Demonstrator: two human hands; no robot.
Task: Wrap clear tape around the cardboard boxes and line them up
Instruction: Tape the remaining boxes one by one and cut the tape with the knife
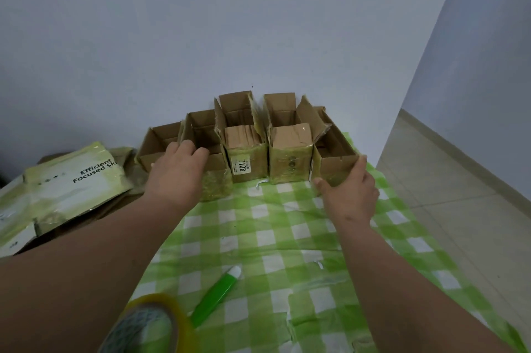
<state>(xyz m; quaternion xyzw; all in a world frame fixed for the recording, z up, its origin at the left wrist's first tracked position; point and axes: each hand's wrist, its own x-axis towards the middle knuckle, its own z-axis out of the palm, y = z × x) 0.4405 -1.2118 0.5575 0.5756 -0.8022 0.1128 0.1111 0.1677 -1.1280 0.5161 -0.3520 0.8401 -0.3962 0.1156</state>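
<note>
Several open cardboard boxes wrapped in clear tape stand in a row against the wall on a green checked cloth (275,232). My left hand (178,171) rests on the front of the second box from the left (214,177), fingers curled over its rim. My right hand (349,189) holds the rightmost box (336,157), thumb on its front and fingers round its right corner. Between them stand a box with a "108" label (247,163) and another taped box (290,160). The leftmost box (155,146) sits behind my left hand. A roll of clear tape (155,324) lies at the bottom left.
A green utility knife (215,295) lies on the cloth near the tape roll. Flattened printed cartons (66,189) are stacked at the left. The table's right edge drops to a tiled floor (459,194). A wall stands right behind the boxes.
</note>
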